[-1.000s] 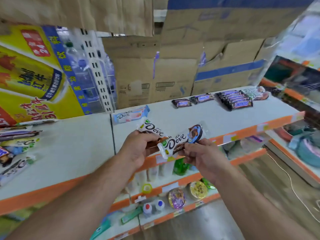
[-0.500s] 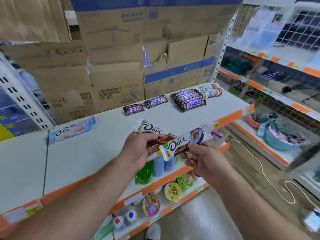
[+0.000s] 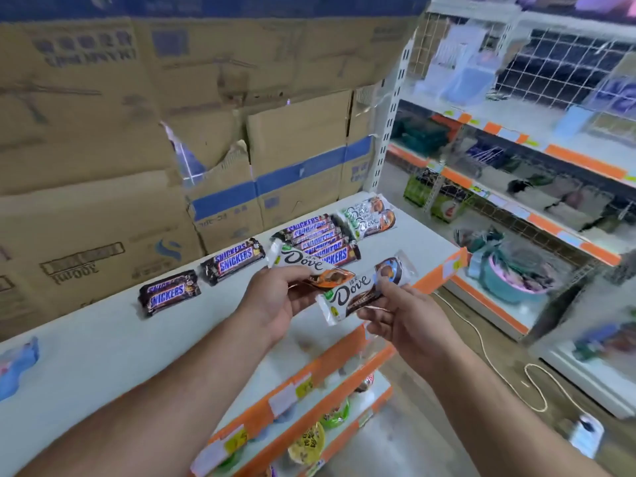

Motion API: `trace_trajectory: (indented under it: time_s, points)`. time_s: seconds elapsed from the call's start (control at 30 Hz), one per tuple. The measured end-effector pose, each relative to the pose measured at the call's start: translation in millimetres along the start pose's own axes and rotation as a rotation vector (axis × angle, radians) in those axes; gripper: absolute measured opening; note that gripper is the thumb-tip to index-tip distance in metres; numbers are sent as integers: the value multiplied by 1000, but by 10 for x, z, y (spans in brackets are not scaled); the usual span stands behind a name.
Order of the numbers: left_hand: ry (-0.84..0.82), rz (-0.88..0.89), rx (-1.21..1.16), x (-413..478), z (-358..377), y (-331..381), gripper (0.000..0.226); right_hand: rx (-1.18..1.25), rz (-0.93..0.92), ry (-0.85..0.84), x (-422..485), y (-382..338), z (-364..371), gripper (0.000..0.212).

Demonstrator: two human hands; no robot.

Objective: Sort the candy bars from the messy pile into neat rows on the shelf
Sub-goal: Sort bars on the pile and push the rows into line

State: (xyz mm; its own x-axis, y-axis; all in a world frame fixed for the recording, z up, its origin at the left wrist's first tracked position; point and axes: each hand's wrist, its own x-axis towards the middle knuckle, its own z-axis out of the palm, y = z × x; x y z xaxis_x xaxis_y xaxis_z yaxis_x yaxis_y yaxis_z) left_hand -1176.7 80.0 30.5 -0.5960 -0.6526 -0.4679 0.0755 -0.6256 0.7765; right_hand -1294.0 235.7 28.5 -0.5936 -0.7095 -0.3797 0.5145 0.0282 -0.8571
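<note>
My left hand [image 3: 275,301] grips a white Dove bar with an orange end [image 3: 303,263], held over the white shelf [image 3: 120,346]. My right hand [image 3: 402,315] pinches a second Dove bar with a blue end [image 3: 358,287], just right of the first. On the shelf behind lie a stacked row of Snickers bars [image 3: 320,241], two Dove bars [image 3: 370,216] at the far right corner, and two single Snickers bars [image 3: 237,259] [image 3: 168,292] further left.
Cardboard boxes [image 3: 144,139] form a wall behind the shelf. A light-blue Dove bar [image 3: 17,363] lies at the far left edge. Lower orange-edged shelves [image 3: 309,401] hold cups and bottles. Another rack [image 3: 537,201] stands to the right, with a white cord [image 3: 499,373] on the floor.
The view has swung right and closer to the shelf's right end. Both hands keep hold of their Dove bars, now nearer the Snickers row.
</note>
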Motion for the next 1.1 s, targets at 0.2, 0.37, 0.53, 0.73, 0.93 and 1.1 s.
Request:
trace_trajectory:
  time_s: [0.2,0.37,0.53,0.73,0.93,1.1]
  points:
    - [82,37,-41,513,305,127,10,11,1,55,548,-312,-199,13]
    - [227,140,-157,876,517,238,4,0,19,58,1045,-550,-489,11]
    - [310,196,-209,1030,834,189,7,11,70,71,1567,-739,-750,14]
    - [425,262,-242,1043,1100,65,12,-2,150,29,2057,-852,-834,17]
    - [518,296,-309,955,1168,-112,7,-2,258,-22,2303,-872,-773,16]
    - [523,321,-325,925,1241,-169,7,-89,286,-25,2330,-887,-868,14]
